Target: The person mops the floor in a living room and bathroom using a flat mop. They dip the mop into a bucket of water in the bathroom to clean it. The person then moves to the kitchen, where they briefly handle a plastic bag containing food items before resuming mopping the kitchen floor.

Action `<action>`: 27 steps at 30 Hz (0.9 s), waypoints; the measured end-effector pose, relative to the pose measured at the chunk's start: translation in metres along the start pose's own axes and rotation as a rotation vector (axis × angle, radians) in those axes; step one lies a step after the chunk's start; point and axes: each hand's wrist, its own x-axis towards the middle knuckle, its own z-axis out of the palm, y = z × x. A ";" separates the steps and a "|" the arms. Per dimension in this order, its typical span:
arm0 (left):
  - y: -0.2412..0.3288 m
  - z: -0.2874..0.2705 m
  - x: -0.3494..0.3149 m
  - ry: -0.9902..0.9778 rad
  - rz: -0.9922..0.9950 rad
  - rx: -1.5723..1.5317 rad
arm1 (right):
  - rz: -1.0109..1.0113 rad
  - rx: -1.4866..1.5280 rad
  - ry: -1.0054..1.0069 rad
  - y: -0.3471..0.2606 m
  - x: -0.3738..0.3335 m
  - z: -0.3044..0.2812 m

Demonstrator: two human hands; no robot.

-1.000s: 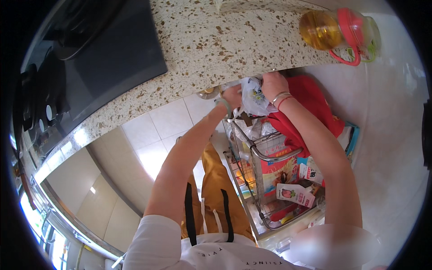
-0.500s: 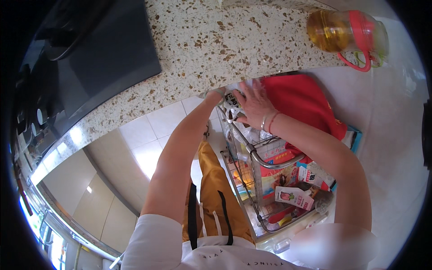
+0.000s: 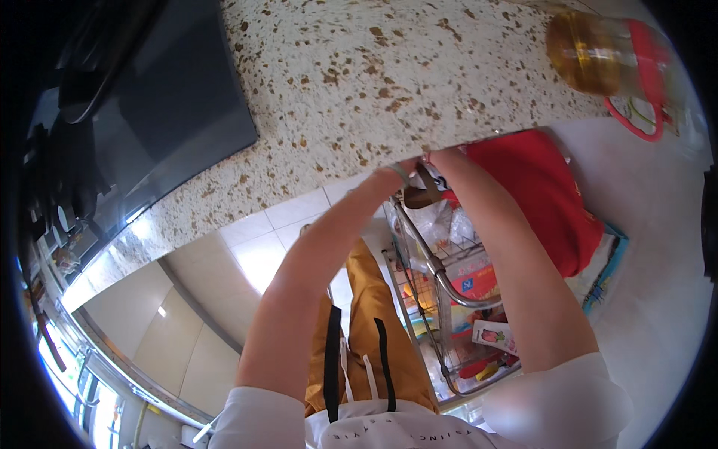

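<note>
Both arms reach forward beneath the countertop's front edge, and most of each hand is hidden there. Only the wrist end of my left hand [image 3: 409, 165] shows, just past a pale band. Close beside it, my right hand [image 3: 431, 156] is also almost wholly covered, so the fingers of neither can be seen. Below the wrists, at the top of a wire rack, hangs a brown strip [image 3: 423, 191] of unclear kind. Clear plastic bags [image 3: 449, 223] lie in the metal rack [image 3: 437, 267] under my right forearm. A red cloth [image 3: 523, 191] drapes over the rack's far right side.
The speckled countertop [image 3: 359, 82] spans the front, with a black cooktop [image 3: 179, 97] at left. A jug [image 3: 591, 56] of amber liquid with a red handle appears at the upper right. Lower in the rack are colourful packets, including a white-and-pink packet [image 3: 493, 336].
My right hand, spread over a white plastic bag with dark print before, has moved forward under the counter edge beside my left. The brown strip has come into sight. The whole view has shifted.
</note>
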 end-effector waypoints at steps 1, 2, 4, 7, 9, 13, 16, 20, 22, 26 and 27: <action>0.009 0.008 0.005 0.052 0.048 -0.030 | 0.061 -0.020 0.017 0.024 -0.004 0.003; 0.001 0.031 0.009 0.241 0.014 -0.066 | 0.056 -0.031 0.032 0.023 0.000 -0.002; -0.018 0.074 0.016 0.632 -0.053 -0.125 | 0.015 -0.059 0.072 0.011 0.012 -0.020; 0.009 0.039 0.002 0.422 -0.101 -0.226 | 0.035 -0.058 0.098 0.039 0.007 -0.027; 0.016 0.022 -0.001 0.362 -0.142 -0.276 | 0.017 -0.055 0.124 0.044 -0.001 -0.042; 0.017 -0.007 -0.007 0.348 -0.213 -0.490 | -0.050 0.020 0.139 0.040 -0.026 -0.077; 0.008 -0.012 -0.010 0.327 -0.310 -0.686 | -0.089 0.221 0.101 0.033 -0.051 -0.102; 0.004 -0.017 -0.024 0.302 -0.206 -1.106 | 0.121 0.982 -0.196 0.037 -0.077 -0.121; 0.015 -0.035 -0.051 0.159 -0.313 -1.485 | 0.296 1.272 -0.200 0.026 -0.109 -0.137; 0.038 -0.086 -0.124 -0.015 -0.236 -1.976 | 0.272 1.816 -0.133 -0.006 -0.181 -0.169; 0.036 -0.092 -0.140 -0.035 -0.202 -2.068 | 0.245 1.939 -0.097 -0.021 -0.199 -0.175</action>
